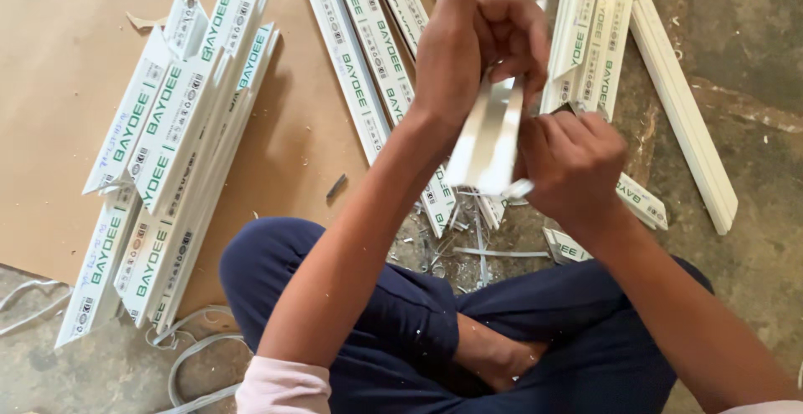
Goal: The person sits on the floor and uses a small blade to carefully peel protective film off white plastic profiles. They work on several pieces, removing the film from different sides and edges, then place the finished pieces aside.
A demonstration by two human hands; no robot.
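While a short white plastic strip [488,142] is gripped at its upper end by the closed left hand [468,46], its lower end is pinched by the closed right hand [573,163]. Plastic offcuts [468,242] are scattered just below both hands, and printed white strips [176,146] are stacked well left of the left hand on brown cardboard [58,88].

Glossy white plastic strip [488,142]; matt brown cardboard sheet [58,88]; rough concrete floor [753,46].

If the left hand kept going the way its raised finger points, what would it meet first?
The left hand, gripping the white strip, points toward the top edge. The printed white strips on the floor lie that way, though depth is unclear.
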